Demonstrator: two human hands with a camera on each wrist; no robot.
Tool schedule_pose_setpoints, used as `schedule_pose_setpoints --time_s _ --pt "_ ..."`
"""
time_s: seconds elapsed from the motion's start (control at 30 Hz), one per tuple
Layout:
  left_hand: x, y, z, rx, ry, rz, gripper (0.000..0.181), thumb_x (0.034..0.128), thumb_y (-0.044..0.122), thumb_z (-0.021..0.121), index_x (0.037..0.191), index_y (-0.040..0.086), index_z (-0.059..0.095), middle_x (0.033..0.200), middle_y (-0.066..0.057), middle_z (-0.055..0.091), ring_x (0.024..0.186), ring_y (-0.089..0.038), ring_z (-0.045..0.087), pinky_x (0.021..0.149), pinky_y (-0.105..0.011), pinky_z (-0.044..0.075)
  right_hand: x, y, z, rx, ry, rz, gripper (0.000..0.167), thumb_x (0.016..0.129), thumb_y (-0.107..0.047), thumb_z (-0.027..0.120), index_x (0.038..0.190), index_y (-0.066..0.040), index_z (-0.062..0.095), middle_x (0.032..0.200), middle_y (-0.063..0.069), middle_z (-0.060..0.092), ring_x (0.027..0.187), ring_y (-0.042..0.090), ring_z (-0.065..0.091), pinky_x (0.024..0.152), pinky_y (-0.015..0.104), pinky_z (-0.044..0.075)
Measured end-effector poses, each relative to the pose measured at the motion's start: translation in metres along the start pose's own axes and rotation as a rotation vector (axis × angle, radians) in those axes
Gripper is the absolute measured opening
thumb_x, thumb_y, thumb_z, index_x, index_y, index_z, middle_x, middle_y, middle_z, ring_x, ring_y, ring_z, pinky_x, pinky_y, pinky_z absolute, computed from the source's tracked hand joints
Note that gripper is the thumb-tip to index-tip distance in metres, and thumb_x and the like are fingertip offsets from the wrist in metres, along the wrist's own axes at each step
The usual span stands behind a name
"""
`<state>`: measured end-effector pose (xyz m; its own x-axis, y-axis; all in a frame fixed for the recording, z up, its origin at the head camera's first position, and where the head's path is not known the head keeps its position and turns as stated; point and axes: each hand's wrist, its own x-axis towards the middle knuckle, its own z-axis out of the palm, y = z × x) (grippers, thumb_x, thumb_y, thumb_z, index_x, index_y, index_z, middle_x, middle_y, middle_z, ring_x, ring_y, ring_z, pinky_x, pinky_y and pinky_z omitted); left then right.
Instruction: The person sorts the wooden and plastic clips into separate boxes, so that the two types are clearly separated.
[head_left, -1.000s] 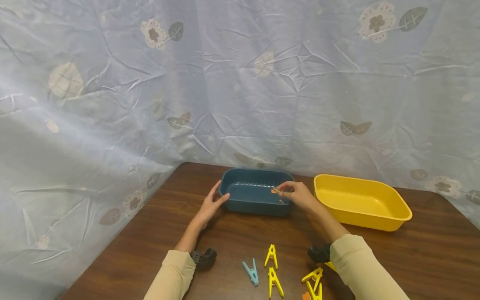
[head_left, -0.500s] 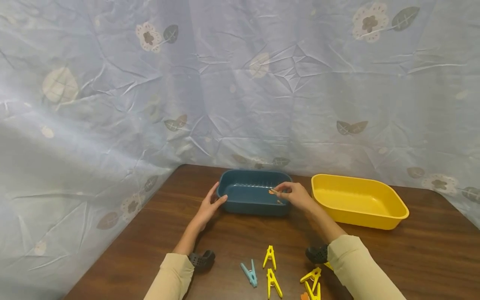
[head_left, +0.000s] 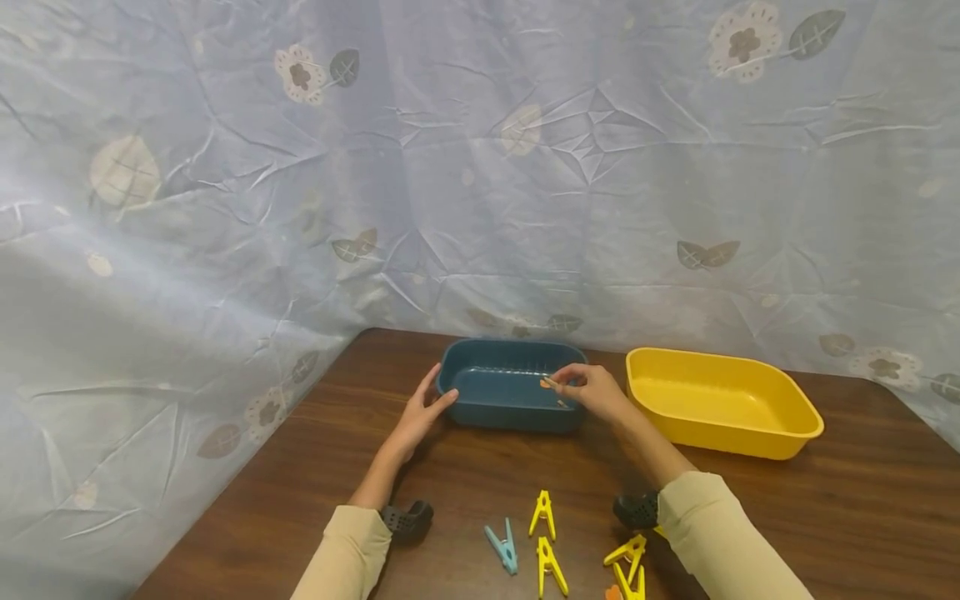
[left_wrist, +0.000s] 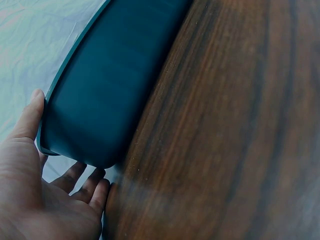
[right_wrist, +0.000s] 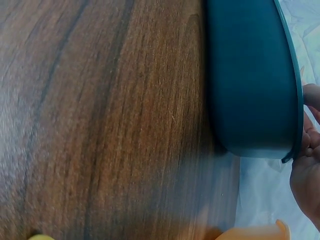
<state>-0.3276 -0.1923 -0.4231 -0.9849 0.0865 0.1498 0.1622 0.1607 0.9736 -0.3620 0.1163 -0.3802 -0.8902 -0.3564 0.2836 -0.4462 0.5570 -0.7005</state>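
Note:
A dark blue bin (head_left: pixel 510 418) stands at the back of the table. My left hand (head_left: pixel 415 419) grips its left end, thumb over the rim, the other fingers along the end wall; the left wrist view shows this hand (left_wrist: pixel 55 195) at the bin's corner (left_wrist: pixel 100 95). Over the bin's right side, my right hand (head_left: pixel 595 392) pinches a small tan piece (head_left: pixel 551 382). An orange piece (head_left: pixel 545 384) shows close by the fingertips, and a small brownish one (head_left: pixel 562 403) lower down. In the right wrist view, this hand (right_wrist: pixel 309 170) is partly behind the bin (right_wrist: pixel 252 85).
Right of the blue bin stands a yellow bin (head_left: pixel 731 435). Nearer on the wooden table (head_left: pixel 465 475) lie a light blue clip (head_left: pixel 503 551), several yellow clips (head_left: pixel 550 571) and an orange piece (head_left: pixel 613 592). A patterned cloth (head_left: pixel 480 192) hangs behind.
The head view has shifted slightly. Both hands keep their places at the blue bin, and the small tan piece in my right fingers looks tilted a little differently.

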Motion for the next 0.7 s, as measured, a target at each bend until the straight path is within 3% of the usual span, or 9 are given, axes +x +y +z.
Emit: schedule_pose_setpoints --time_s 0.23,0.5,0.7 --pt "-0.014 0.026 0.002 0.01 -0.033 -0.001 0.07 0.0916 0.027 0.058 0.148 0.014 0.018 0.144 -0.027 0.019 0.13 -0.043 0.02 0.101 -0.053 0.023 0.0 -0.003 -0.001 0.0 0.01 -0.001 0.013 0.084 -0.008 0.067 0.095 -0.003 0.069 0.084 0.005 0.063 0.066 0.029 0.055 0.056 0.031 0.043" --pt "-0.01 0.02 0.001 0.013 -0.026 -0.01 0.071 0.0911 0.027 0.059 0.148 0.014 0.018 0.146 -0.026 0.017 0.13 -0.043 0.02 0.101 -0.053 0.023 -0.001 -0.005 0.0 -0.005 0.009 0.0 0.014 0.084 -0.008 0.067 0.097 -0.002 0.069 0.086 0.006 0.063 0.063 0.021 0.051 0.055 0.031 0.042" --pt "0.001 -0.004 -0.001 0.011 -0.009 -0.02 0.073 0.0881 0.036 0.061 0.147 0.025 0.021 0.147 -0.021 0.019 0.131 -0.039 0.021 0.102 -0.052 0.023 -0.002 -0.003 0.001 -0.006 0.012 0.003 0.013 0.084 -0.007 0.067 0.096 -0.002 0.069 0.084 0.005 0.063 0.065 0.025 0.053 0.056 0.03 0.042"
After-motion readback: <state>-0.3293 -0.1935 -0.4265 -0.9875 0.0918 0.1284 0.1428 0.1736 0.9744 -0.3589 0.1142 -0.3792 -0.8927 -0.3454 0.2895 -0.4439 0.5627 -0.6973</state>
